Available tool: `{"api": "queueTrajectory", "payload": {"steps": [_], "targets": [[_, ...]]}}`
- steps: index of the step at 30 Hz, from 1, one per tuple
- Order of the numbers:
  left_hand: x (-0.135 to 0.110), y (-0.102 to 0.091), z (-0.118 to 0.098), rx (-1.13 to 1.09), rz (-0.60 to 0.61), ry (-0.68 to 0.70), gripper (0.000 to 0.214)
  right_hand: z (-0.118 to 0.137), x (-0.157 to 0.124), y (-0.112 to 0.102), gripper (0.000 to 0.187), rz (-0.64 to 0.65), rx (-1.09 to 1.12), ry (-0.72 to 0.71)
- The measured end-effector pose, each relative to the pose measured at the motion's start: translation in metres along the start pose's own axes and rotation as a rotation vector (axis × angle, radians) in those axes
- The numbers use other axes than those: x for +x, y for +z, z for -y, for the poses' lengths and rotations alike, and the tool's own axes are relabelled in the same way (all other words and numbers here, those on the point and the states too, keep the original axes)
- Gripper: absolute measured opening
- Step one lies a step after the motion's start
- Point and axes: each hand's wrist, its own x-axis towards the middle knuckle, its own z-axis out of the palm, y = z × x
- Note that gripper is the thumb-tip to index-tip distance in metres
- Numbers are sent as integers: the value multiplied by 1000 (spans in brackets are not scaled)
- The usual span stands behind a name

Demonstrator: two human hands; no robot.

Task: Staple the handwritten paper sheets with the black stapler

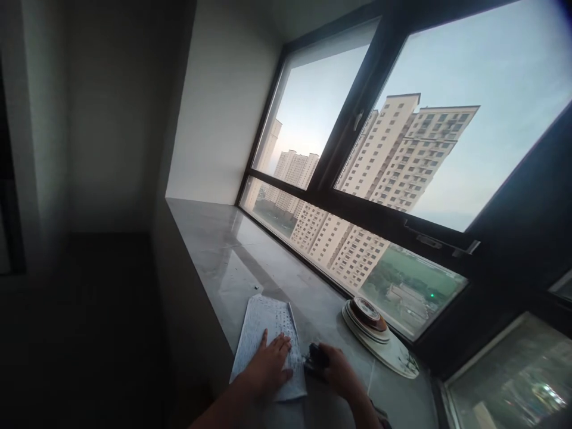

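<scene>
A long whitish sheet [261, 316] covered with rows of dark marks lies on the grey window sill, its right edge slightly raised. My left hand [270, 363] rests flat on it, fingers spread, palm down. Just right of the sheet, my right hand [338, 370] is closed around a black object [316, 357]; its kind is too dark and blurred to make out. That object is close to the sheet's right edge, and I cannot tell whether they touch. My fingers hide part of it.
Stacked plates [393, 348] with a brown-rimmed round piece [369, 313] on top stand right of my right hand, by the window. A tiny object [256, 288] lies beyond the sheet. The sill [210, 238] drops off at its left edge. A dark window frame [379, 211] borders the right.
</scene>
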Motion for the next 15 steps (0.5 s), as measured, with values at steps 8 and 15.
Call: {"api": "queueTrajectory", "payload": {"steps": [8, 15], "targets": [[0, -10, -10, 44, -117, -6, 32, 40, 28, 0, 18, -356, 191, 48], [-4, -4, -18, 95, -201, 72, 22, 88, 69, 52, 16, -308, 510, -1]]}}
